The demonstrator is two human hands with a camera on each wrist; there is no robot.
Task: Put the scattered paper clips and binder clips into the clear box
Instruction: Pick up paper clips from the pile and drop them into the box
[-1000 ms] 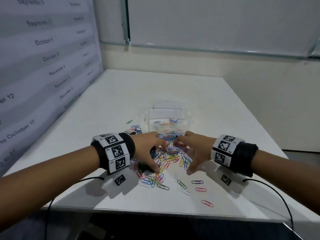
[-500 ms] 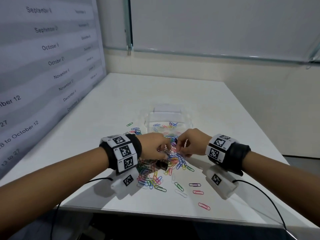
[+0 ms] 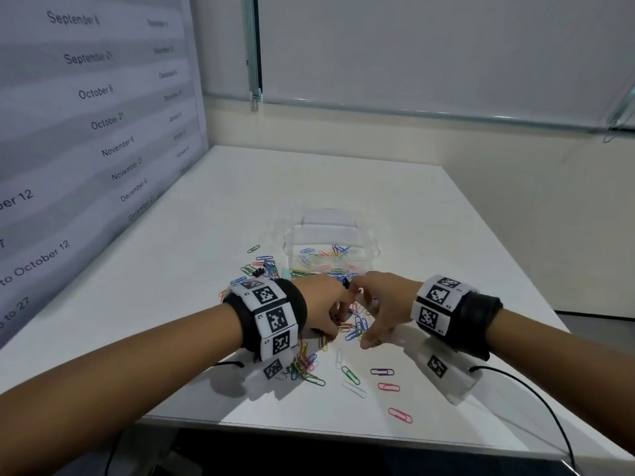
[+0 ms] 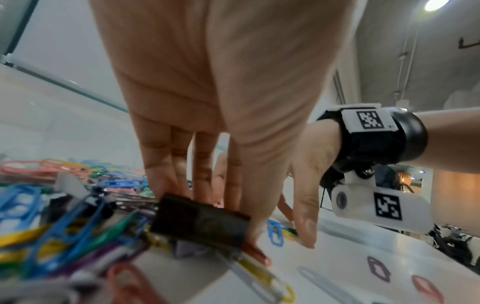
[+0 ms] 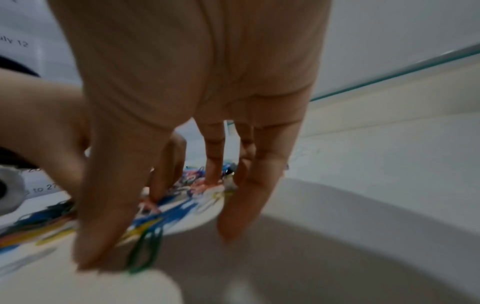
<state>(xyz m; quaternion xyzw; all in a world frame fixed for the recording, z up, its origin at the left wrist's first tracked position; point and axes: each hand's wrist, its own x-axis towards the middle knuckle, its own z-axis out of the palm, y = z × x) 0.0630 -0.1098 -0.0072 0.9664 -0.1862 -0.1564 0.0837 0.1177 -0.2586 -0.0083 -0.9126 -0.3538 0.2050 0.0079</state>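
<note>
The clear box [image 3: 374, 249] stands mid-table with several coloured paper clips [image 3: 330, 255] in it. Just in front of it lies a pile of paper clips [image 3: 357, 329], and both hands are on the pile. My left hand [image 3: 331, 324] points its fingers down, and its fingertips and thumb pinch a black binder clip [image 4: 200, 223]. My right hand [image 3: 369, 321] is spread over the pile, with fingers [image 5: 259, 185] straight and tips touching the clips. Its thumb presses beside a green paper clip [image 5: 145, 251]. More clips lie under the left wrist [image 3: 305, 367].
Loose paper clips [image 3: 388, 387] are scattered toward the table's front edge [image 3: 309, 428], one pink clip [image 3: 400, 414] nearest it. More clips [image 3: 264, 266] lie left of the box. A printed panel of dates [image 3: 86, 132] walls the left side.
Half a second ago both hands were bunched together just above the pile. Now they are back down on it, and the right hand's fingers have spread out.
</note>
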